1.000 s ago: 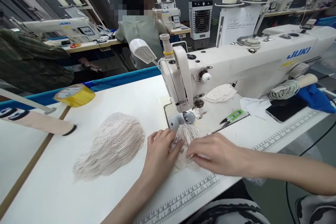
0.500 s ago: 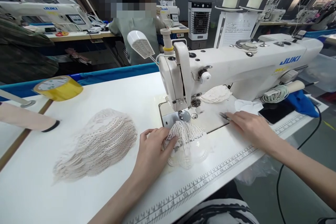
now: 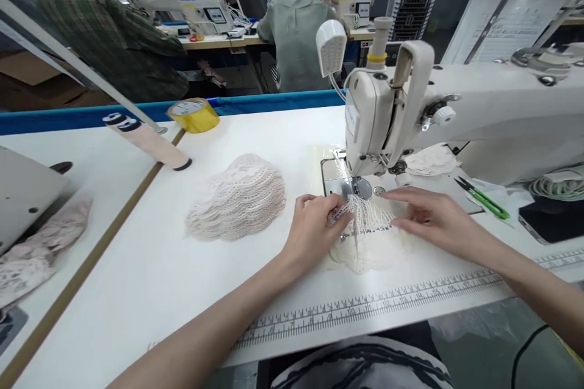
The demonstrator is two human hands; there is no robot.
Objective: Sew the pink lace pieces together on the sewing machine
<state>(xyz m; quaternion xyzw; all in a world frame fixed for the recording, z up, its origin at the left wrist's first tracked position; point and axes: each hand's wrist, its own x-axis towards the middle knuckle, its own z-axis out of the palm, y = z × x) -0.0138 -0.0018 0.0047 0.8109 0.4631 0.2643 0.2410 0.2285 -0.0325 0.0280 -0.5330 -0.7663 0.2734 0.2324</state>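
Observation:
A white JUKI sewing machine (image 3: 456, 115) stands on the white table (image 3: 191, 292). A small piece of cream lace (image 3: 367, 237) lies in front of its presser foot (image 3: 358, 185). My left hand (image 3: 314, 228) pinches the left edge of this lace, fingers closed on it. My right hand (image 3: 429, 219) rests on the right side of the lace with its fingers stretched flat. A pile of the same lace pieces (image 3: 239, 200) sits to the left of my left hand.
Green thread snips (image 3: 483, 197) and a dark phone (image 3: 552, 225) lie right of the needle. A yellow tape roll (image 3: 194, 114) and a beige tube (image 3: 146, 141) lie at the back left. Two people sit at other machines behind the blue table edge.
My right hand came back from the snips at the right and now lies on the lace. The view swung left. My left hand stays on the lace.

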